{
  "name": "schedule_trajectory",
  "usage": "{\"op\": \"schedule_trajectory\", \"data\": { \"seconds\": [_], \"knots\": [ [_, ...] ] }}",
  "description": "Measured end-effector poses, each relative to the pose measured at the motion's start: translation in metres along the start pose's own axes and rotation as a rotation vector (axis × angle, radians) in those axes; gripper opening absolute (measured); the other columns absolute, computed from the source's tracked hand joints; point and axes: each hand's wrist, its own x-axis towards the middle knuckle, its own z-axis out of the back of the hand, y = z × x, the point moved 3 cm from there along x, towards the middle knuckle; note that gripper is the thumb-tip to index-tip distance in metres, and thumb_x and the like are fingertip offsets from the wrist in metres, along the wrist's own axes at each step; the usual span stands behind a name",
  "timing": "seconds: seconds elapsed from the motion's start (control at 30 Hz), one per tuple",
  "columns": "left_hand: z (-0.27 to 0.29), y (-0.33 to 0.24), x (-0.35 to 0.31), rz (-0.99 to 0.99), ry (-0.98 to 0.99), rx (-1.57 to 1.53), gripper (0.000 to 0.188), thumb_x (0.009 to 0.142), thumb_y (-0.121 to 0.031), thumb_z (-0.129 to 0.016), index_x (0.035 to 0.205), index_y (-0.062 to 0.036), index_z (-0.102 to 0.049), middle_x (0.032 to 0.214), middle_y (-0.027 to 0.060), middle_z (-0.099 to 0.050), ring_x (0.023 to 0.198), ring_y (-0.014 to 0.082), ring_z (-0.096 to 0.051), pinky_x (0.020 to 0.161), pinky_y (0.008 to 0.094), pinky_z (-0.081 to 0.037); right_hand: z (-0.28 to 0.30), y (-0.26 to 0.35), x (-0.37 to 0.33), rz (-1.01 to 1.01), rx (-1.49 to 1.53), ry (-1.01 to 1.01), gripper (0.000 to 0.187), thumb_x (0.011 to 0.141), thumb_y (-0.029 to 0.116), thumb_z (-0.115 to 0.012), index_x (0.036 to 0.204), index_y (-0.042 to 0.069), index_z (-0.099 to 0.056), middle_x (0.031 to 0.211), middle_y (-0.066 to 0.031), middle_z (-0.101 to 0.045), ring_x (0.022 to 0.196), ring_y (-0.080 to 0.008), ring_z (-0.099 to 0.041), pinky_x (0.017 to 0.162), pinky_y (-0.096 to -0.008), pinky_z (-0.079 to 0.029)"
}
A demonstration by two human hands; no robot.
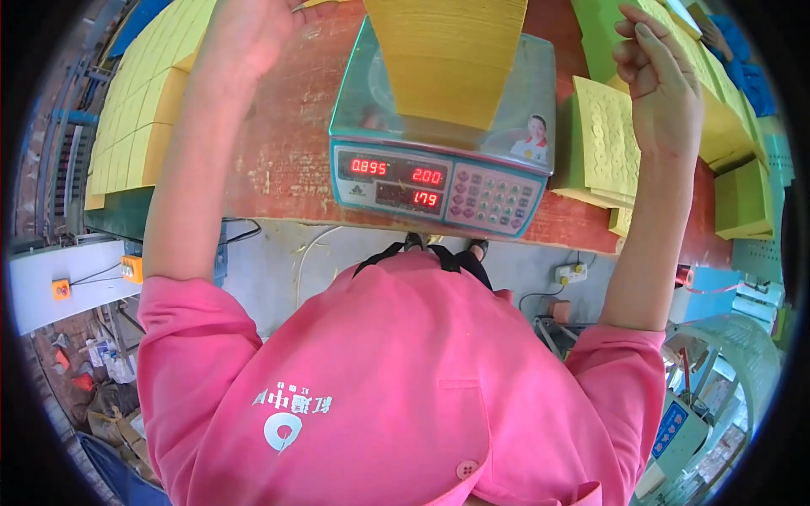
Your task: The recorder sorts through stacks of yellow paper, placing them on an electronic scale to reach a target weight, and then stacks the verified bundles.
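Yellow paper stack (447, 67) on digital scale (434, 187), right hand (665, 88) loosely open, empty, left hand (257, 35) cropped, its hold I cannot tell.

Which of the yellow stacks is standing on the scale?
The middle stack, beyond the lit display: only it has the scale beneath it. The left stacks and right stacks are off to its sides.
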Motion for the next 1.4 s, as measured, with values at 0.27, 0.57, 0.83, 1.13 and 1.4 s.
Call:
{"op": "schedule_trajectory", "data": {
  "seconds": [0.27, 0.57, 0.83, 1.13, 1.4],
  "knots": [
    [0.002, -0.015, 0.005, -0.106, 0.044, 0.05, 0.045, 0.1, -0.043, -0.042, 0.123, -0.0043, -0.05, 0.113, 0.0142, -0.062, 0.103, 0.0265, -0.059, 0.092, 0.0419, -0.047, -0.003, -0.01, 0.019, -0.01, 0.062, 0.034, 0.02, 0.093, 0.01, -0.055, 0.108, 0.001, -0.064, 0.09, -0.0035, -0.062, 0.07, -0.0101, -0.058, 0.06, -0.0227, -0.044],
    [-0.036, -0.053, 0.066, 0.046, 0.024, 0.024, 0.065, 0.093, -0.046, -0.058, 0.135, 0.0029, -0.045, 0.124, 0.0157, -0.061, 0.122, 0.0221, -0.052, 0.104, 0.0392, -0.04, -0.035, -0.065, 0.059, -0.115, 0.054, -0.023, 0.031, 0.096, 0.023, -0.054, 0.12, 0.005, -0.061, 0.11, -0.0073, -0.065, 0.098, -0.0164, -0.062, 0.075, -0.0275, -0.048],
    [-0.068, -0.025, 0.073, 0.376, 0.297, 0.275, 0.046, 0.093, -0.034, -0.061, 0.125, -0.001, -0.057, 0.117, 0.0087, -0.066, 0.101, 0.0154, -0.065, 0.087, 0.0288, -0.052, -0.088, -0.149, 0.065, -0.431, 0.106, -0.081, 0.063, 0.096, 0.05, -0.044, 0.114, -0.007, -0.063, 0.112, -0.0169, -0.066, 0.103, -0.0246, -0.06, 0.091, -0.0351, -0.043],
    [-0.05, -0.038, -0.002, 0.679, 0.434, 0.163, 0.048, 0.095, -0.029, -0.059, 0.132, -0.0007, -0.05, 0.122, 0.0109, -0.063, 0.104, 0.0161, -0.066, 0.087, 0.0308, -0.054, -0.065, -0.108, -0.047, -0.199, 0.06, -0.028, 0.05, 0.101, 0.039, -0.045, 0.116, -0.006, -0.06, 0.105, -0.009, -0.066, 0.096, -0.0161, -0.058, 0.09, -0.0299, -0.043],
    [-0.04, -0.026, 0.015, 0.597, 0.387, 0.214, 0.045, 0.098, -0.029, -0.054, 0.132, -0.0009, -0.05, 0.121, 0.0111, -0.063, 0.105, 0.0158, -0.064, 0.088, 0.0305, -0.053, -0.043, -0.114, -0.178, -0.538, 0.186, 0.059, 0.031, 0.099, 0.023, -0.051, 0.111, -0.003, -0.06, 0.099, -0.0092, -0.066, 0.092, -0.0146, -0.062, 0.08, -0.0313, -0.05]
  ]
}}
